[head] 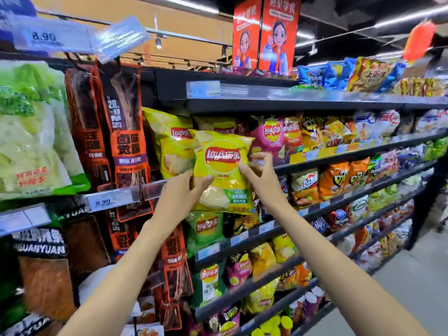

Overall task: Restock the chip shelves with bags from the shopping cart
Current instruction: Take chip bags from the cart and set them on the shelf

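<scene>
A yellow Lay's chip bag (221, 166) is held upright in front of the second shelf (363, 151) of the chip rack. My left hand (180, 196) grips its lower left edge, thumb across the front. On the bag's right edge my right hand (260, 174) pinches it, fingers curled behind. Another yellow Lay's bag (173, 146) stands on the shelf just behind and to the left. Pink and red Lay's bags (274, 134) stand to the right. The shopping cart is out of view.
Green vegetable packs (29, 132) and dark orange snack packs (126, 141) hang on the left. The top shelf (266, 100) is partly bare, with blue bags (339, 73) further right. Lower shelves (254, 284) hold several chip bags. The aisle floor (417, 287) lies at the lower right.
</scene>
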`<action>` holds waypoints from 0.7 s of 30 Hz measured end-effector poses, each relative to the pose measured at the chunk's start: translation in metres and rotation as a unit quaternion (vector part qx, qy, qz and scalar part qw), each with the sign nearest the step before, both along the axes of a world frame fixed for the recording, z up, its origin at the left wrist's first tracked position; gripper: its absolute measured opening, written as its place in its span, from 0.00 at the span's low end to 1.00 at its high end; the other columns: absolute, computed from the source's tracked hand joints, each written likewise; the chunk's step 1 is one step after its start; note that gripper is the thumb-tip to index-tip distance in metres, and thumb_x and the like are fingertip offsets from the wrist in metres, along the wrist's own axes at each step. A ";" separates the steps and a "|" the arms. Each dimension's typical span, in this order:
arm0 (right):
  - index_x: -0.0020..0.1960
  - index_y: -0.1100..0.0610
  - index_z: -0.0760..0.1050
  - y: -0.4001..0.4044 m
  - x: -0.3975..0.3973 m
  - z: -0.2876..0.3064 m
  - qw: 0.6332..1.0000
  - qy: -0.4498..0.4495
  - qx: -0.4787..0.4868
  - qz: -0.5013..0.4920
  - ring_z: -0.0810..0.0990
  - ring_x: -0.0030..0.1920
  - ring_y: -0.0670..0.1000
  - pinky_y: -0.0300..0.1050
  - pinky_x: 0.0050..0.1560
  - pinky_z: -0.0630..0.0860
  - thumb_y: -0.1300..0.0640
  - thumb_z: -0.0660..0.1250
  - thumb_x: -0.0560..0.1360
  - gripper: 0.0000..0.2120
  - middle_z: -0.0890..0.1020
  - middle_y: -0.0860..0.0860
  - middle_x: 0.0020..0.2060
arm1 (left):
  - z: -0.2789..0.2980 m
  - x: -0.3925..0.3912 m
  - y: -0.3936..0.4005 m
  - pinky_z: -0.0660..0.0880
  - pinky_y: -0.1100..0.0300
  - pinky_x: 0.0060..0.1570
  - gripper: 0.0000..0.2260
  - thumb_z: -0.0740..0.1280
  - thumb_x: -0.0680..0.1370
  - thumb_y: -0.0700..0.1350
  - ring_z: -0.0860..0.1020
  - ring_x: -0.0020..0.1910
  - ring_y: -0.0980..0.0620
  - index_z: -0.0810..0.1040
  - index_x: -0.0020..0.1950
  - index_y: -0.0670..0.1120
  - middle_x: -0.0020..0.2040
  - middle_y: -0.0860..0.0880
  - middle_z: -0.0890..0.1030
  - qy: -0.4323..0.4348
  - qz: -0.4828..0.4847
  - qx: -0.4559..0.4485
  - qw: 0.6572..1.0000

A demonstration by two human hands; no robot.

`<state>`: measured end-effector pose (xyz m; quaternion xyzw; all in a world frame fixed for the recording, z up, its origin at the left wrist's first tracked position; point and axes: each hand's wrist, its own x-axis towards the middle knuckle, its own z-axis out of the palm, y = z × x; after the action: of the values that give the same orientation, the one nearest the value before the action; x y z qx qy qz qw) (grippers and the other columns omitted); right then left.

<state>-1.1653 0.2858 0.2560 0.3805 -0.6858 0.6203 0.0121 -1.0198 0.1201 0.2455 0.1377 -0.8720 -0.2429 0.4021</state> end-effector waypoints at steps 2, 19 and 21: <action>0.64 0.52 0.64 -0.007 -0.017 0.005 1.000 0.013 -0.010 0.019 0.79 0.56 0.45 0.33 0.46 0.77 0.50 0.69 0.78 0.19 0.78 0.51 0.58 | 0.011 -0.015 -0.005 0.73 0.53 0.37 0.22 0.62 0.77 0.64 0.79 0.36 0.52 0.78 0.43 0.46 0.35 0.49 0.81 0.007 0.004 -0.020 1.000; 0.79 0.45 0.47 -0.047 -0.148 0.046 0.953 0.153 0.125 0.228 0.71 0.70 0.51 0.55 0.68 0.73 0.45 0.80 0.62 0.57 0.64 0.51 0.74 | 0.056 -0.116 -0.009 0.68 0.54 0.45 0.20 0.60 0.80 0.61 0.78 0.54 0.41 0.78 0.58 0.45 0.53 0.44 0.83 0.005 0.158 0.012 0.987; 0.80 0.46 0.46 -0.054 -0.156 0.048 0.952 0.175 0.128 0.216 0.68 0.72 0.52 0.57 0.68 0.73 0.50 0.80 0.65 0.56 0.62 0.51 0.75 | 0.057 -0.125 -0.008 0.70 0.53 0.46 0.19 0.61 0.81 0.59 0.78 0.55 0.41 0.77 0.57 0.44 0.52 0.44 0.83 0.010 0.154 0.021 0.988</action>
<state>-1.3217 0.2318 0.3038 0.6209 -0.6477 0.4386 -0.0513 -1.1450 0.1120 0.3022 0.2761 -0.8310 -0.1977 0.4405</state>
